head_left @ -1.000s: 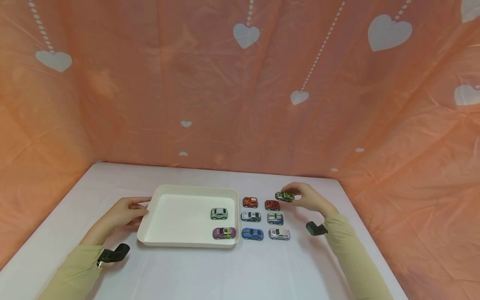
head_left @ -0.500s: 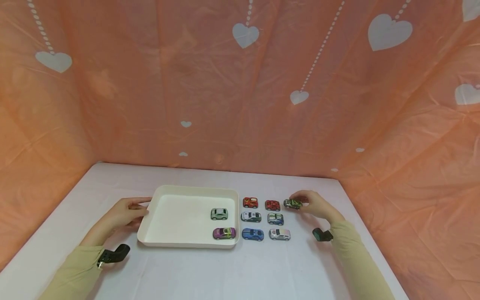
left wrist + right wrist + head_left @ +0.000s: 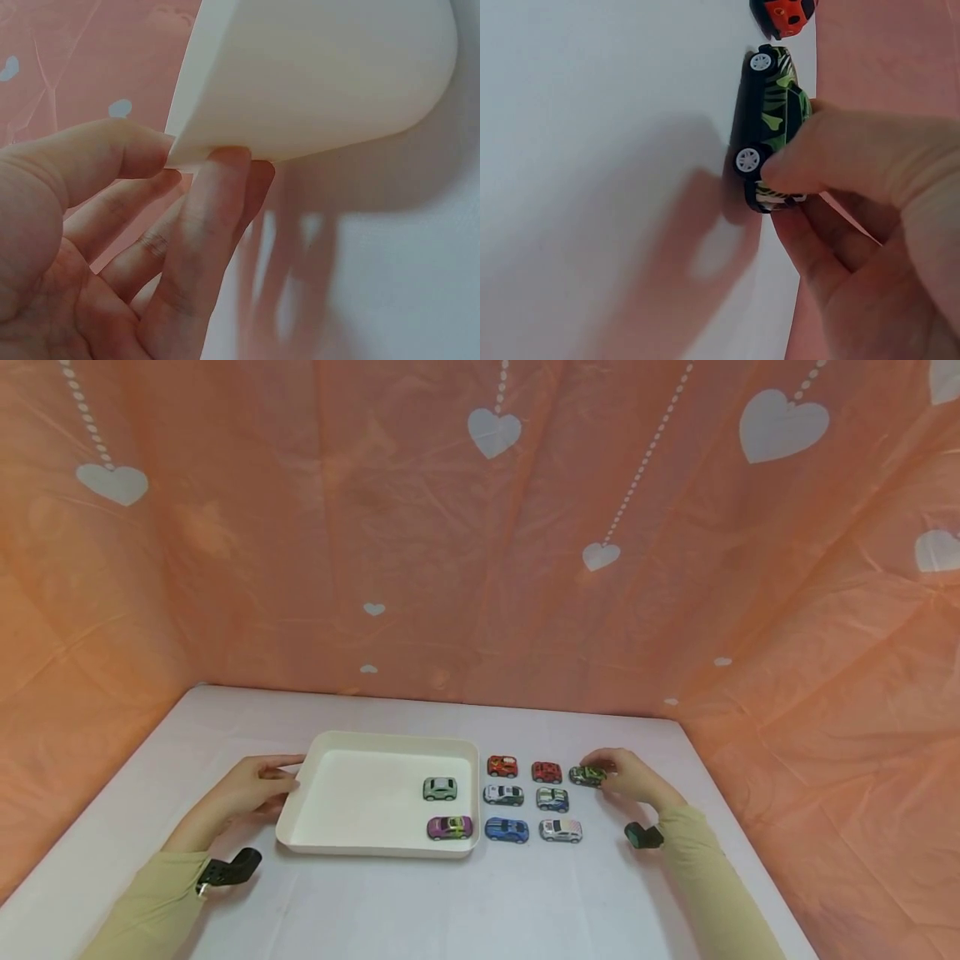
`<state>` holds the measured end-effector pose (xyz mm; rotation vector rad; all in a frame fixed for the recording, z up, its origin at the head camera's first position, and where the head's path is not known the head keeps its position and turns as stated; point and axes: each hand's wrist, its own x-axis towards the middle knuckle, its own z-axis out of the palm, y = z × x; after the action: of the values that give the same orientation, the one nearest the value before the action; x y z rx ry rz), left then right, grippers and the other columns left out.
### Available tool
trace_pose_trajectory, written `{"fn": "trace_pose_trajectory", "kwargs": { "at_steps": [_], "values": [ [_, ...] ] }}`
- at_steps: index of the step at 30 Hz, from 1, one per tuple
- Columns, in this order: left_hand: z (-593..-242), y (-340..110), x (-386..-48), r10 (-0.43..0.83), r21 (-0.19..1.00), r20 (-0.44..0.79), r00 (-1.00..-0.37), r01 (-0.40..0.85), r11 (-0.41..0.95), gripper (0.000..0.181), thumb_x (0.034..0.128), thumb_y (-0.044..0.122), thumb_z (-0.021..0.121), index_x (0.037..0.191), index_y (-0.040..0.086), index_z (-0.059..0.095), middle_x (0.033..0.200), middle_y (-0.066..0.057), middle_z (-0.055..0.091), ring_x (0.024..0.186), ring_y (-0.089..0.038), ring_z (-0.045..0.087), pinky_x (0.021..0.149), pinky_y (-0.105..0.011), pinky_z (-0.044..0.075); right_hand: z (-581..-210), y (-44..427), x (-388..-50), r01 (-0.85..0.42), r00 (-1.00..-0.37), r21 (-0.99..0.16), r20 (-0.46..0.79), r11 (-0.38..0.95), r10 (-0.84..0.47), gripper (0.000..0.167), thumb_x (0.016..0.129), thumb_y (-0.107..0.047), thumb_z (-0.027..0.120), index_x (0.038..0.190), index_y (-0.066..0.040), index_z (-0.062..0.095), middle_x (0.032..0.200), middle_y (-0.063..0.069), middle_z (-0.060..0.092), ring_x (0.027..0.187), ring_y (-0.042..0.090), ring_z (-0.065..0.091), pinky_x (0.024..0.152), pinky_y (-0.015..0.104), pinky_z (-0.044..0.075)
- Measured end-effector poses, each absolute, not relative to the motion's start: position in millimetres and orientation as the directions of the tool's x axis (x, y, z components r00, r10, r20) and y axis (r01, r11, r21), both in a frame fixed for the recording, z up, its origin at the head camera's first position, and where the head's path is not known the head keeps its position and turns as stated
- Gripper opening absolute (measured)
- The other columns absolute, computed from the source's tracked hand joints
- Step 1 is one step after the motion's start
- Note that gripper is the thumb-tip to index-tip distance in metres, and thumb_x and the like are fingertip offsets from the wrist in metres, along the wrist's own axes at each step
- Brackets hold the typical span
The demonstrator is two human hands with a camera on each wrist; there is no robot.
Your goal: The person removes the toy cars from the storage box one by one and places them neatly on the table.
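Note:
My right hand [image 3: 632, 777] pinches a green-and-black patterned toy car [image 3: 776, 112] between thumb and fingers, low at the right end of the back row. A shadow lies close beside its wheels in the right wrist view; I cannot tell whether they touch the table. Just left of it sits a red toy car with black spots [image 3: 547, 772]. My left hand [image 3: 243, 789] pinches the left edge of a white rectangular tray [image 3: 330, 82] between thumb and fingers. Inside the tray, on its right side, are a pale green toy car [image 3: 439, 788] and a purple-and-yellow one [image 3: 450, 827].
Right of the tray, more toy cars stand in rows: an orange-red one [image 3: 502, 766], a white-and-black one [image 3: 504, 794], a blue-and-white one [image 3: 552, 799], a blue one [image 3: 507, 829] and a silver one [image 3: 561, 830]. An orange curtain [image 3: 420, 568] hangs behind the white table [image 3: 360, 910].
My right hand has moved right and down with the green-and-black toy car, from above the red spotted car to beside it. The left hand and tray stay put.

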<state>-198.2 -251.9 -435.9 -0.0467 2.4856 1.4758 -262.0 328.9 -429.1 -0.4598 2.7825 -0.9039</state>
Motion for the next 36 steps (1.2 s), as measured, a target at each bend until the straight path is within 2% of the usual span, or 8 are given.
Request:
{"fn": "trace_pose_trajectory", "kwargs": {
  "at_steps": [13, 19, 23, 27, 33, 36],
  "values": [
    [-434, -252, -198, 0.110, 0.858, -0.218, -0.970, -0.137, 0.496, 0.057, 0.0909, 0.007, 0.063, 0.141, -0.006, 0.039, 0.109, -0.023, 0.063, 0.076, -0.018, 0.061, 0.057, -0.031, 0.052, -430, 327, -260, -0.227, -0.940, -0.591, -0.075, 0.774, -0.333, 0.046, 0.074, 0.016, 0.058, 0.112, -0.009, 0.067, 0.117, 0.010, 0.062, 0.114, 0.033, 0.052, 0.102, 0.055, 0.035],
    [-434, -253, -198, 0.110, 0.860, -0.223, -0.969, -0.143, 0.490, 0.057, 0.0911, 0.009, 0.062, 0.142, -0.005, 0.039, 0.106, -0.020, 0.063, 0.072, -0.018, 0.061, 0.058, -0.031, 0.052, -425, 323, -259, -0.252, -0.934, -0.580, -0.065, 0.775, -0.352, 0.047, 0.075, 0.014, 0.059, 0.116, -0.008, 0.065, 0.119, 0.011, 0.061, 0.115, 0.037, 0.051, 0.100, 0.056, 0.036],
    [-433, -253, -197, 0.108, 0.864, -0.227, -0.968, -0.149, 0.481, 0.058, 0.0912, 0.009, 0.061, 0.142, -0.005, 0.038, 0.105, -0.019, 0.062, 0.071, -0.019, 0.061, 0.058, -0.032, 0.053, -416, 318, -258, -0.309, -0.918, -0.568, -0.032, 0.763, -0.396, 0.045, 0.078, 0.012, 0.060, 0.119, -0.005, 0.063, 0.121, 0.011, 0.060, 0.115, 0.039, 0.051, 0.097, 0.057, 0.039],
    [-433, -253, -197, 0.109, 0.864, -0.221, -0.969, -0.143, 0.483, 0.057, 0.0910, 0.008, 0.061, 0.142, -0.005, 0.039, 0.107, -0.021, 0.062, 0.072, -0.019, 0.061, 0.058, -0.031, 0.052, -407, 309, -258, -0.374, -0.888, -0.558, -0.015, 0.741, -0.460, 0.041, 0.083, 0.008, 0.062, 0.122, -0.003, 0.062, 0.121, 0.012, 0.061, 0.115, 0.035, 0.052, 0.096, 0.054, 0.041],
    [-433, -254, -198, 0.124, 0.864, -0.205, -0.971, -0.120, 0.489, 0.056, 0.0908, 0.005, 0.061, 0.141, -0.007, 0.039, 0.107, -0.023, 0.063, 0.072, -0.018, 0.061, 0.057, -0.031, 0.052, -397, 291, -259, -0.482, -0.833, -0.571, 0.062, 0.665, -0.550, 0.039, 0.084, 0.006, 0.063, 0.123, 0.002, 0.059, 0.121, 0.017, 0.060, 0.112, 0.035, 0.054, 0.096, 0.050, 0.042],
    [-433, -253, -197, 0.119, 0.865, -0.212, -0.970, -0.129, 0.485, 0.056, 0.0910, 0.006, 0.061, 0.141, -0.006, 0.039, 0.107, -0.022, 0.063, 0.071, -0.018, 0.061, 0.057, -0.031, 0.052, -391, 280, -258, -0.523, -0.811, -0.572, 0.105, 0.632, -0.576, 0.040, 0.084, 0.006, 0.065, 0.123, 0.001, 0.059, 0.121, 0.018, 0.060, 0.110, 0.036, 0.056, 0.096, 0.050, 0.043]
  ]
}}
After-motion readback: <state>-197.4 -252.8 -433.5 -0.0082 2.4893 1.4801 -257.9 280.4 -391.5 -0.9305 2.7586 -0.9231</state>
